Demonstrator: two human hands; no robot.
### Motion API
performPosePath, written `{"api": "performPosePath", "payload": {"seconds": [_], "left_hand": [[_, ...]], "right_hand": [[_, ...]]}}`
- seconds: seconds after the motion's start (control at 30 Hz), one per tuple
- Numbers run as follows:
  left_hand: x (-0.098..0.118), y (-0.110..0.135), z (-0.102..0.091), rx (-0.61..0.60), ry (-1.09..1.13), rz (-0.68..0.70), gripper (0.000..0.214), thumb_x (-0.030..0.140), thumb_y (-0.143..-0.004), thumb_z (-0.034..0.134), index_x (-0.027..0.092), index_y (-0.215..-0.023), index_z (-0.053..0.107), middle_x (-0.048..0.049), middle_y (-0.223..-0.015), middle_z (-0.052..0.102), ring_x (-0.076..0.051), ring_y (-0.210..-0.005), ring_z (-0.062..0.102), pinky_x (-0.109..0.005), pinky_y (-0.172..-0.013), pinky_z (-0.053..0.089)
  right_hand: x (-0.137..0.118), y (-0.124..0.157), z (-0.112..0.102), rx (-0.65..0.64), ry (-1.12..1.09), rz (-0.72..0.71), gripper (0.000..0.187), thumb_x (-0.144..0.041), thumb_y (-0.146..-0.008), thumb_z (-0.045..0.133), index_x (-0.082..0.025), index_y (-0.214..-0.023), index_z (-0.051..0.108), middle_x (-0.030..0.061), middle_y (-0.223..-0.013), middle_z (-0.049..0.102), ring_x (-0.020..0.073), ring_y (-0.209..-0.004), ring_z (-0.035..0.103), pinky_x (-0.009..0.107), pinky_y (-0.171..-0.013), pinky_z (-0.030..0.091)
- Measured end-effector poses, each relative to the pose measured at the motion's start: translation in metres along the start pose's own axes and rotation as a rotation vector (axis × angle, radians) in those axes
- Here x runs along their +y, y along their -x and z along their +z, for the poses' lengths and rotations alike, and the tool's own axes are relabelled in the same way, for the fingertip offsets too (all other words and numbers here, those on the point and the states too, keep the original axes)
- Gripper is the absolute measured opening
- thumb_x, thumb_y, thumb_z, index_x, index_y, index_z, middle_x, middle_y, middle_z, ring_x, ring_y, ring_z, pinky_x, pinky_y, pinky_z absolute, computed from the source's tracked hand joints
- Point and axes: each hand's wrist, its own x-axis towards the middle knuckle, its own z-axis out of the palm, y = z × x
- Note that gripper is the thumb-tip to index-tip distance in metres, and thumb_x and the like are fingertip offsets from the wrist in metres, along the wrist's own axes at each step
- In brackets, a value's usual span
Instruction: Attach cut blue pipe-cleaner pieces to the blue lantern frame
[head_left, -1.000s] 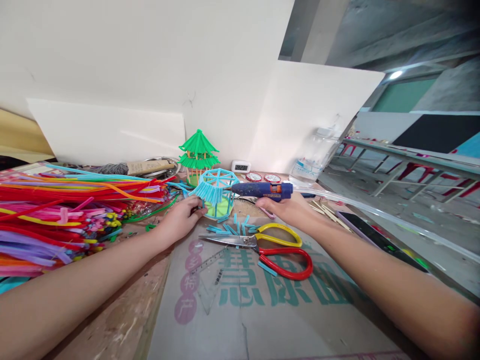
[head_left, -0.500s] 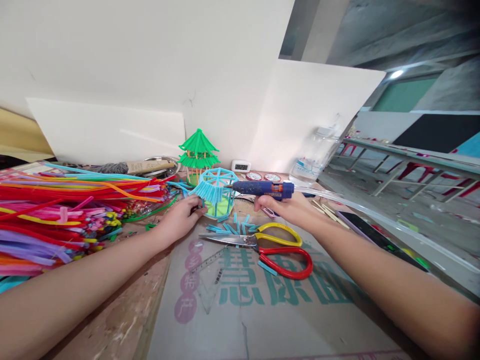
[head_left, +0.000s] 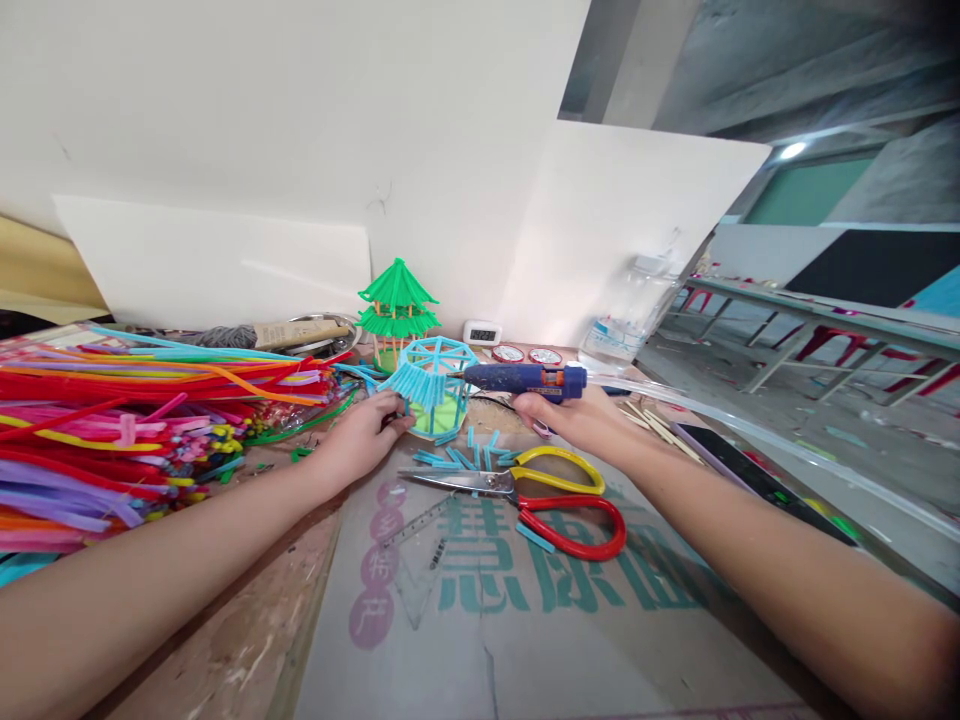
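My right hand (head_left: 571, 415) is wrapped round the handle of a blue hot glue gun (head_left: 517, 378). Its nozzle points left and meets the edge of a blue pipe-cleaner pavilion model (head_left: 441, 350); whether it touches is too small to tell. Short blue strips form a sloping roof on the model's left part, and the rest is open frame over a light green base. My left hand (head_left: 366, 437) grips the model's lower left side, thumb and fingers closed on it. Cut blue pipe-cleaner pieces (head_left: 472, 452) lie in front, beside scissors (head_left: 517, 490) with one yellow and one red handle.
Bundles of coloured pipe cleaners (head_left: 127, 430) fill the left side. Behind stand a green tiered pavilion (head_left: 397, 310), a small digital clock (head_left: 481, 332) and a plastic bottle (head_left: 626, 315). A phone (head_left: 757, 475) lies on the right. A clear set square (head_left: 420, 560) rests on the printed board (head_left: 570, 650).
The glue gun and my right hand have shifted very slightly, with the nozzle still at the model's edge. My left hand and the model look unmoved.
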Motion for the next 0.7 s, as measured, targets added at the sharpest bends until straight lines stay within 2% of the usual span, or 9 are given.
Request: {"api": "performPosePath", "payload": {"seconds": [0.1,0.27,0.53,0.7], "left_hand": [[0.0004,0.0000,-0.0001,-0.001,-0.003,0.004,0.027,0.035,-0.090,0.046,0.019,-0.069,0.052,-0.0036,-0.079,0.057,-0.020,-0.079,0.055,-0.031,-0.072,0.041],[0.0022,0.0003,-0.0008,0.009,0.005,0.002,0.027,0.035,-0.090,0.047,0.019,-0.069,0.053,-0.0034,-0.079,0.058,-0.020,-0.078,0.055,-0.031,-0.071,0.042],[0.0008,0.0002,-0.0006,0.003,-0.009,0.007,0.026,0.034,-0.091,0.046,0.019,-0.070,0.052,-0.0034,-0.079,0.057,-0.020,-0.079,0.055,-0.031,-0.071,0.041],[0.0030,0.0004,-0.0012,0.002,-0.009,-0.003,0.027,0.034,-0.091,0.046,0.019,-0.069,0.051,-0.0033,-0.079,0.057,-0.020,-0.078,0.055,-0.030,-0.071,0.041]], "right_hand": [[-0.0002,0.0000,-0.0008,-0.047,-0.012,0.037,0.040,-0.057,-0.079,0.055,-0.018,-0.071,0.063,0.0005,-0.053,0.057,0.0152,-0.051,0.052,0.028,-0.051,0.042],[0.0005,-0.0009,-0.0027,-0.096,-0.018,-0.060,0.039,-0.054,-0.083,0.052,-0.018,-0.082,0.066,-0.0022,-0.051,0.053,0.0146,-0.050,0.050,0.027,-0.050,0.040],[-0.0029,-0.0008,-0.0022,-0.035,-0.035,-0.055,0.032,-0.049,-0.079,0.060,-0.021,-0.092,0.069,-0.0003,-0.060,0.063,0.0199,-0.068,0.062,0.029,-0.060,0.049],[-0.0009,-0.0014,-0.0006,-0.070,-0.026,-0.054,0.032,-0.049,-0.080,0.058,-0.021,-0.091,0.070,0.0007,-0.063,0.065,0.0214,-0.075,0.064,0.030,-0.063,0.050]]}}
